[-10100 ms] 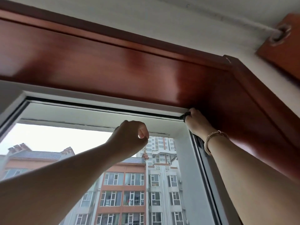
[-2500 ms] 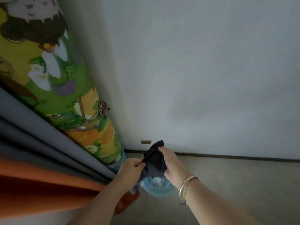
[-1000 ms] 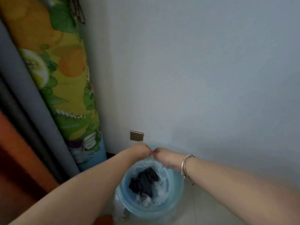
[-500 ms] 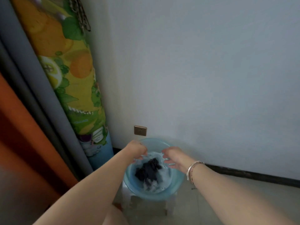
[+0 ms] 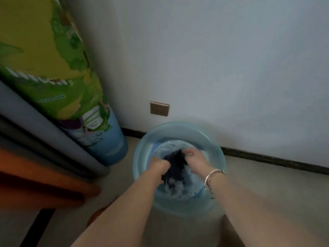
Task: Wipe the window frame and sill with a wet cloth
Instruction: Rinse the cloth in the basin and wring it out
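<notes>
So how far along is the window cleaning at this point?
Done: nothing of the window shows here, so I cannot tell how much has been wiped. In hand: both the left hand and the right hand grip the dark cloth in the sudsy water of the blue basin, apparently rinsing it. Left: wringing it out and going back to the frame and sill.

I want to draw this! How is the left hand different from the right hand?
The left hand is bunched into a fist on the dark cloth; the right hand pinches the cloth's top edge with looser fingers. The right wrist wears a silver bracelet; the left wrist is bare. Both hold the same cloth over the foamy water in the blue basin.
</notes>
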The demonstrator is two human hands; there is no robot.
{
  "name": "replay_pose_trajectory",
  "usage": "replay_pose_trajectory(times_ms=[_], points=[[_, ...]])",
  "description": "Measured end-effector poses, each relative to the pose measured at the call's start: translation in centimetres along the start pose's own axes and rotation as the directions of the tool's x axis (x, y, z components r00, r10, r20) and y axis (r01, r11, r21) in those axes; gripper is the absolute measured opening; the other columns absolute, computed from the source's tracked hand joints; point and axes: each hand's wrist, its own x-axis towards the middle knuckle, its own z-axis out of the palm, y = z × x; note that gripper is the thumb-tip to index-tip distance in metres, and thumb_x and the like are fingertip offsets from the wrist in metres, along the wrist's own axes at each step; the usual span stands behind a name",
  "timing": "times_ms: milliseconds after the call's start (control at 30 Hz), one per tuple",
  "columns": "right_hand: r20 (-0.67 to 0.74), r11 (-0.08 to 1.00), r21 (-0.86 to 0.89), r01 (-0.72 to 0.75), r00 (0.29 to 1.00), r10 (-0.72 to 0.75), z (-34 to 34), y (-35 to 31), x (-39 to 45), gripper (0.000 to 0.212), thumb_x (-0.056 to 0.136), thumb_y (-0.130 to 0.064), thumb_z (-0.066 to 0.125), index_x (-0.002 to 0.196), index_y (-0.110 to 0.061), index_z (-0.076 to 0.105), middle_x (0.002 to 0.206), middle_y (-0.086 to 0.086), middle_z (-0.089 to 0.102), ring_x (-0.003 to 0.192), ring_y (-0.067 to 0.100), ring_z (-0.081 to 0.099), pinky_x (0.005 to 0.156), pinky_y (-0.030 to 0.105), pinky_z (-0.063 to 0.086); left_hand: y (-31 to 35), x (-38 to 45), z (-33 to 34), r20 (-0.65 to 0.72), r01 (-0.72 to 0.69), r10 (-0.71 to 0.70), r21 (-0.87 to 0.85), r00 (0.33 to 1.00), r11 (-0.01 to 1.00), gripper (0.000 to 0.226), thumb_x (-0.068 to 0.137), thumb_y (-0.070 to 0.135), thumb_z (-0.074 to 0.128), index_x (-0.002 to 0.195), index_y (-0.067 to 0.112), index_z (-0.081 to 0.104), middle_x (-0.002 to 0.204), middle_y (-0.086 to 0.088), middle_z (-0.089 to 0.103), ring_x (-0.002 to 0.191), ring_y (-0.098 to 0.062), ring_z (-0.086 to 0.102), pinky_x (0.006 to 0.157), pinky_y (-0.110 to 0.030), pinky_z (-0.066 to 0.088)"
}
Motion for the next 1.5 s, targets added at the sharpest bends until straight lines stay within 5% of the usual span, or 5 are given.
replay_pose_trajectory(times_ms=[333,667,1000,1300,1500], points=[[0.225,0.937,-0.31,0.16,0.97,-0.091,3.8,4.8,8.0,0.026,0.092,-0.023,0.055,0.115,-0.013,0.056,0.116,0.013,0.061,0.112,0.03,0.055,0.091,0.031,0.042,-3.2,8.7,2.9,-0.093,-0.047,0.052,0.061,0.994,0.997,0.018,0.085,0.013,0.065,0.098,0.002,0.064,0.092,-0.016,0.065,0.08,-0.025,0.062,0.061,-0.025,0.045],[-0.217,0.801,-0.594,0.081,0.942,-0.256,4.0,6.9,6.5,0.043,0.095,-0.021,0.041,0.137,-0.017,0.033,0.137,0.021,0.036,0.103,0.039,0.055,0.078,0.041,0.046,-4.3,8.2,3.3,-0.373,-0.179,0.368,0.452,0.852,0.874,0.035,0.092,0.017,0.052,0.126,0.01,0.053,0.137,-0.013,0.034,0.121,-0.037,0.038,0.104,-0.039,0.032],[0.056,0.869,0.492,-0.056,0.998,0.033,5.3,2.5,4.8,0.035,0.084,-0.03,0.056,0.053,-0.014,0.048,0.06,0.006,0.049,0.063,0.019,0.05,0.061,0.03,0.04,-3.4,10.0,4.7,-0.041,0.085,-0.12,-0.489,0.992,0.868,0.038,0.089,0.037,0.052,0.119,0.015,0.059,0.109,-0.014,0.067,0.097,-0.034,0.065,0.084,-0.048,0.054],[-0.182,0.962,-0.151,0.227,0.95,-0.253,4.1,4.0,6.4,0.033,0.095,-0.033,0.047,0.071,-0.011,0.046,0.064,0.003,0.05,0.067,0.025,0.053,0.061,0.033,0.035,-3.1,8.6,6.6,0.134,0.145,-0.12,-0.195,0.984,0.97,0.033,0.095,0.038,0.046,0.092,0.009,0.061,0.079,-0.01,0.063,0.064,-0.023,0.058,0.054,-0.027,0.048],[-0.302,0.896,-0.437,0.08,0.925,-0.23,3.7,5.8,7.1,0.021,0.097,-0.026,0.043,0.114,-0.014,0.044,0.116,0.015,0.047,0.103,0.036,0.051,0.074,0.039,0.043,-2.7,9.1,5.1,-0.213,-0.11,0.117,0.041,0.97,0.993,0.053,0.085,0.016,0.053,0.135,0.012,0.035,0.138,-0.014,0.044,0.123,-0.035,0.046,0.105,-0.046,0.039]])
